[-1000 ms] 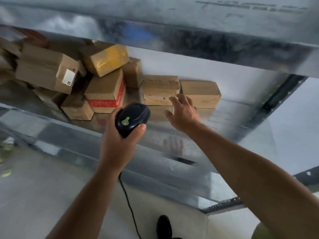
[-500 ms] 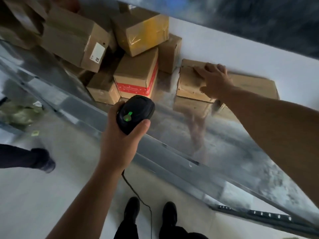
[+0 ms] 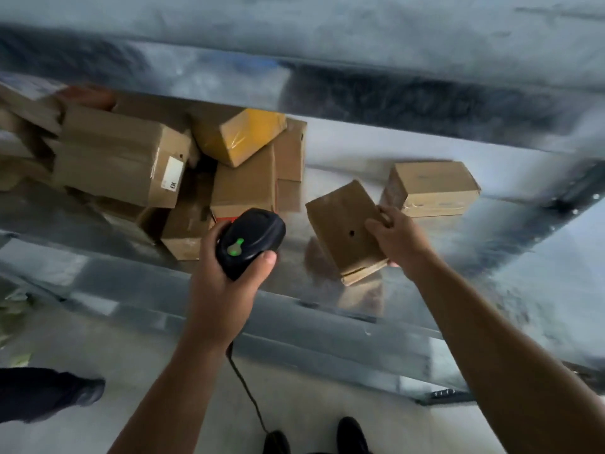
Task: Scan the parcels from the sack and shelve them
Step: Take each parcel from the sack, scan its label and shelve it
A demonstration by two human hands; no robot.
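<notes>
My right hand (image 3: 397,239) grips a small brown cardboard parcel (image 3: 343,229) by its right side and holds it tilted just above the metal shelf (image 3: 458,267). A black handheld scanner (image 3: 250,242) with a green light on top sits in the grip of my left hand (image 3: 222,290), just left of that parcel; its cable hangs down toward the floor. A second plain brown parcel (image 3: 432,188) lies on the shelf behind my right hand.
A heap of parcels fills the shelf's left part: a big box with a white label (image 3: 121,162), a yellow-wrapped box (image 3: 242,136), a box with red tape (image 3: 244,188). Another shelf (image 3: 360,34) hangs above. Someone's leg (image 3: 45,393) stands at lower left.
My right hand took hold of the left one of the two small parcels, pulled it toward the shelf front and tilted it. The left hand with the scanner stayed about where it was.
</notes>
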